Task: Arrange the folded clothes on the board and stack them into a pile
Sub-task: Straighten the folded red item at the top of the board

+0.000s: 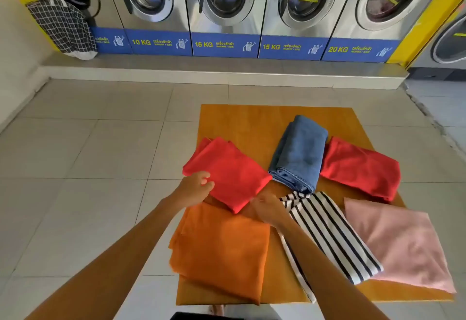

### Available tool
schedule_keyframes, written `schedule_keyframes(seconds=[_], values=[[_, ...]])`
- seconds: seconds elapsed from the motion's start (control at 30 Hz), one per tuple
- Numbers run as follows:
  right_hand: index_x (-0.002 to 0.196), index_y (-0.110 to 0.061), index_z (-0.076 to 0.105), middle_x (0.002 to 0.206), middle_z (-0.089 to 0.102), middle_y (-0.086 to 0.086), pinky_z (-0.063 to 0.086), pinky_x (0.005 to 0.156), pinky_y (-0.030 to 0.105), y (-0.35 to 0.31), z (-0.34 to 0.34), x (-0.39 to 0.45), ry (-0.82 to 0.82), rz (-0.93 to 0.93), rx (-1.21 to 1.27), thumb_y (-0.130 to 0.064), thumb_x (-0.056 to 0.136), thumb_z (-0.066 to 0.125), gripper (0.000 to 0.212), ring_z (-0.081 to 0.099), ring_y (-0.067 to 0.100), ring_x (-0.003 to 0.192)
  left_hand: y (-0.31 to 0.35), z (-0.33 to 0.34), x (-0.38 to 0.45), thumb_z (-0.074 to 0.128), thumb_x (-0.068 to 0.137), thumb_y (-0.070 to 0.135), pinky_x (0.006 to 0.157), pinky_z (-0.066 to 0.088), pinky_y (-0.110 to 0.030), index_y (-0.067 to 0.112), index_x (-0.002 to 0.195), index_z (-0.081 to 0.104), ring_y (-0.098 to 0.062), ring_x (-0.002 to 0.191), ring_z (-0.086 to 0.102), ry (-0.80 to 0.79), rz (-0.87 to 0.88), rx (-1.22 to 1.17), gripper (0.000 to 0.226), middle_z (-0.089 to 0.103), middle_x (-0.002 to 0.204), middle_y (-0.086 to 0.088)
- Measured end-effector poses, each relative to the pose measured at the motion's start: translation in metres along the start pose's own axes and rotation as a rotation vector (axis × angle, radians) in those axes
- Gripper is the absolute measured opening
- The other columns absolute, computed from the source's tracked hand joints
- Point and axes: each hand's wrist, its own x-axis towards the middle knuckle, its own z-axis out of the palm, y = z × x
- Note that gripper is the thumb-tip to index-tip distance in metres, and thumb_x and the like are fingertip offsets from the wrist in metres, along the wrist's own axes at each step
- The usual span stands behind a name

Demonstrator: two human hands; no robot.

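Observation:
Several folded clothes lie on a wooden board (pixel 252 120). At the near left is an orange cloth (pixel 222 251). Above it lies a red cloth (pixel 232 171), tilted. My left hand (pixel 195 187) grips the red cloth's near left edge. My right hand (pixel 266 207) holds its near right corner, fingers curled beneath. A folded blue denim piece (pixel 300 153) sits in the middle. A second red cloth (pixel 360 168) lies at the far right. A black-and-white striped cloth (pixel 330 234) and a pink cloth (pixel 401 244) lie at the near right.
The board rests on a pale tiled floor (pixel 88 168). A row of front-loading washing machines (pixel 224 9) stands on a raised step across the back. A checked laundry bag (pixel 60 24) hangs at the far left. A yellow wall strip (pixel 426 14) borders the right.

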Motion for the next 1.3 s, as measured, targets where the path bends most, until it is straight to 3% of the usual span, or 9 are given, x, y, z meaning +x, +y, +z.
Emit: schedule_keyframes(seconds=[0.1, 0.2, 0.33, 0.43, 0.63, 0.77, 0.87, 1.13, 1.3], values=[[0.067, -0.017, 0.050, 0.060, 0.047, 0.002, 0.047, 0.061, 0.041, 0.002, 0.006, 0.028, 0.037, 0.168, 0.166, -0.026, 0.092, 0.057, 0.027, 0.050, 0.019, 0.058, -0.005, -0.013, 0.027, 0.047, 0.099, 0.031, 0.104, 0.039, -0.033, 0.013, 0.144, 0.041, -0.025, 0.131, 0.048, 0.052, -0.048, 0.015, 0.049, 0.049, 0.145, -0.009], [0.084, -0.009, 0.056, 0.071, 0.057, 0.004, 0.054, 0.067, 0.039, -0.011, 0.006, 0.045, 0.106, 0.253, 0.256, -0.027, 0.093, 0.056, 0.020, 0.059, 0.022, 0.068, -0.004, -0.025, 0.060, 0.047, 0.098, 0.032, 0.102, 0.044, -0.038, 0.015, 0.149, 0.030, -0.030, 0.131, 0.049, 0.046, -0.090, 0.045, 0.057, 0.044, 0.148, -0.011], [0.115, -0.008, 0.054, 0.108, 0.067, 0.008, 0.062, 0.086, 0.048, -0.023, 0.015, 0.065, 0.179, 0.398, 0.611, -0.043, 0.087, 0.070, 0.047, 0.067, 0.027, 0.100, -0.003, -0.030, 0.105, 0.053, 0.093, 0.031, 0.094, 0.052, -0.046, 0.012, 0.140, 0.036, -0.033, 0.117, 0.057, 0.110, -0.112, 0.137, 0.053, 0.053, 0.135, -0.013], [0.110, -0.014, 0.059, 0.106, 0.071, 0.007, 0.063, 0.082, 0.046, -0.028, 0.022, 0.074, 0.160, 0.434, 0.824, -0.039, 0.083, 0.081, 0.043, 0.071, 0.025, 0.096, -0.013, -0.018, 0.133, 0.054, 0.093, 0.036, 0.099, 0.048, -0.051, 0.015, 0.147, 0.021, -0.038, 0.125, 0.051, 0.102, -0.227, 0.026, 0.067, 0.047, 0.141, -0.016], [0.126, -0.027, 0.053, 0.112, 0.069, -0.004, 0.058, 0.094, 0.047, -0.032, 0.022, 0.101, 0.141, 0.285, 0.726, -0.039, 0.083, 0.080, 0.052, 0.069, 0.021, 0.104, -0.037, 0.010, 0.149, 0.053, 0.087, 0.058, 0.091, 0.051, -0.051, 0.007, 0.129, 0.045, -0.036, 0.109, 0.059, 0.343, -0.361, 0.099, 0.066, 0.058, 0.121, -0.016], [0.127, -0.031, 0.048, 0.109, 0.064, -0.012, 0.053, 0.091, 0.038, -0.049, 0.005, 0.129, 0.147, 0.159, 0.508, -0.031, 0.094, 0.068, 0.039, 0.064, 0.014, 0.100, -0.042, 0.023, 0.150, 0.050, 0.091, 0.055, 0.080, 0.056, -0.043, 0.005, 0.116, 0.048, -0.030, 0.088, 0.064, 0.305, -0.370, -0.035, 0.056, 0.064, 0.105, -0.012], [0.132, -0.027, 0.051, 0.116, 0.067, -0.008, 0.055, 0.097, 0.045, -0.064, -0.015, 0.162, 0.100, 0.095, 0.428, -0.026, 0.098, 0.063, 0.036, 0.065, 0.017, 0.105, -0.034, 0.016, 0.164, 0.043, 0.096, 0.050, 0.071, 0.052, -0.036, 0.003, 0.110, 0.052, -0.023, 0.077, 0.057, 0.313, -0.326, -0.062, 0.050, 0.062, 0.095, -0.009], [0.122, -0.026, 0.057, 0.116, 0.070, 0.003, 0.056, 0.096, 0.049, -0.122, -0.083, 0.276, -0.063, 0.016, 0.568, -0.020, 0.096, 0.069, 0.029, 0.068, 0.026, 0.106, -0.003, -0.034, 0.261, 0.041, 0.098, 0.049, 0.069, 0.045, -0.034, 0.002, 0.113, 0.051, -0.028, 0.083, 0.059, 0.464, -0.211, -0.167, 0.050, 0.055, 0.093, -0.005], [0.129, -0.014, 0.059, 0.121, 0.069, 0.008, 0.058, 0.093, 0.047, -0.104, -0.095, 0.345, 0.075, 0.049, 0.331, -0.027, 0.097, 0.067, 0.036, 0.067, 0.028, 0.107, 0.006, -0.036, 0.332, 0.038, 0.098, 0.052, 0.077, 0.052, -0.042, 0.005, 0.114, 0.052, -0.032, 0.091, 0.064, 0.461, -0.259, 0.019, 0.052, 0.063, 0.099, -0.011]])
